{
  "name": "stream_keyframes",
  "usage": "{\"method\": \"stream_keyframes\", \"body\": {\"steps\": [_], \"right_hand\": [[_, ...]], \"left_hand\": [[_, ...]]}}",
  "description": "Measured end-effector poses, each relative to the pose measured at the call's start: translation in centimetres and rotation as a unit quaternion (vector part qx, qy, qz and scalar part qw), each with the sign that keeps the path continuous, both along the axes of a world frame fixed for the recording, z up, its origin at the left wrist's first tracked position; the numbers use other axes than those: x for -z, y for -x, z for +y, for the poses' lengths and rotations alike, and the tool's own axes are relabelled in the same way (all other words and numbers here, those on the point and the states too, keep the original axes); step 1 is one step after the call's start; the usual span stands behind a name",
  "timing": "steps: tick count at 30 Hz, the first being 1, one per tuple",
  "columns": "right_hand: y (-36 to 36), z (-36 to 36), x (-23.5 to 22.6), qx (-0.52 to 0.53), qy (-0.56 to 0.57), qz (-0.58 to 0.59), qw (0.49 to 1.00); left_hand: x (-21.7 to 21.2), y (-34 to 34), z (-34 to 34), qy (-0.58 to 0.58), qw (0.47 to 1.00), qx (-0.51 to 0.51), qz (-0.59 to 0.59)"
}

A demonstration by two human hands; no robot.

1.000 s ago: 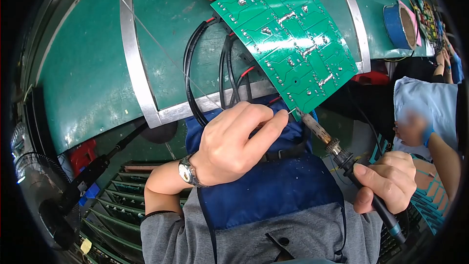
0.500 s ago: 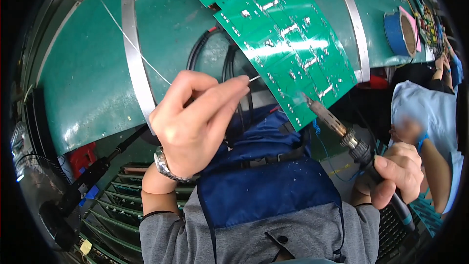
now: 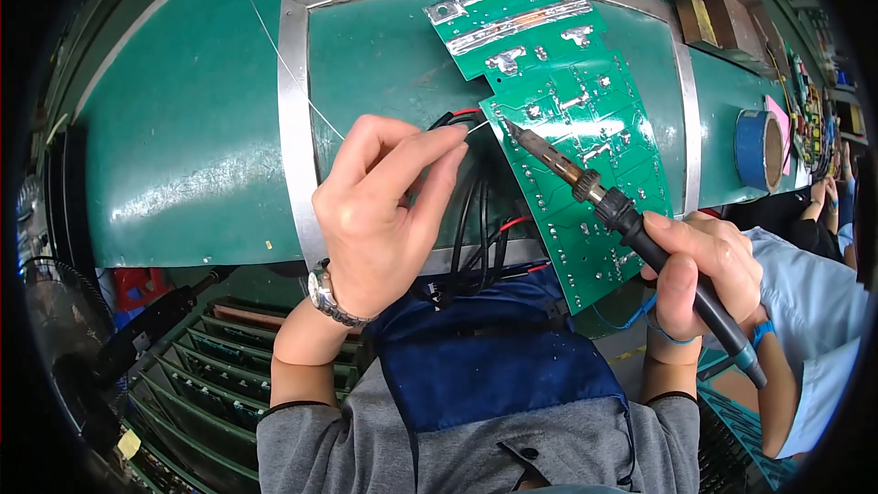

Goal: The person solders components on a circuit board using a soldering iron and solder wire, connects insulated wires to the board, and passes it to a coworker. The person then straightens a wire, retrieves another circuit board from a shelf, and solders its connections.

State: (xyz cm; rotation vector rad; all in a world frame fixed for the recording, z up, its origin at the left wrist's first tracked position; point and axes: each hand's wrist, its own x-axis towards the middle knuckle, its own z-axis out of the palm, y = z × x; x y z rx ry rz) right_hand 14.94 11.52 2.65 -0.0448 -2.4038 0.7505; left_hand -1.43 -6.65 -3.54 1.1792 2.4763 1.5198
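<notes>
A green circuit board (image 3: 572,178) lies solder side up on the bench, its near corner reaching past the bench edge toward me. My right hand (image 3: 700,265) is closed round the black handle of a soldering iron (image 3: 585,185). The iron's tip is at the board's left edge, near a row of small solder points. Pinched between thumb and fingers of my left hand (image 3: 389,197) is a thin solder wire (image 3: 477,127). The wire's end is close to the iron's tip; whether they touch I cannot tell. Black and red cables (image 3: 471,220) run beneath the board's left side.
A metal frame (image 3: 297,137) borders the green work surface (image 3: 201,155). At the right stand a roll of blue tape (image 3: 757,151) and wooden boxes (image 3: 709,14). A co-worker's blue sleeve (image 3: 805,302) is close by on the right. Slotted racks (image 3: 197,366) are at lower left.
The iron's tip has moved from the board's near part to its left edge further up. My left hand brought the solder wire along. More of the board's far end now shows.
</notes>
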Motion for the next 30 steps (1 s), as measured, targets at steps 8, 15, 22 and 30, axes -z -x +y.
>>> {"method": "stream_keyframes", "body": {"steps": [8, 15, 22, 30], "right_hand": [[0.9, 0.1, 0.0, -0.015, -0.028, -0.016, 0.999], [-0.3, -0.3, -0.3, 0.009, -0.003, 0.009, 1.0], [-0.8, -0.6, 0.1, 0.0, 0.011, 0.003, 1.0], [-0.8, -0.6, 0.3, -0.036, -0.009, 0.022, 0.999]], "left_hand": [[0.2, 0.1, 0.7, 0.011, 0.999, 0.014, 0.026], [0.2, -0.3, 0.1, -0.007, 1.0, 0.014, 0.001], [0.2, -1.0, 0.0, 0.012, 0.999, 0.042, 0.009], [0.8, -1.1, 0.8, -0.011, 0.998, 0.047, 0.041]]}}
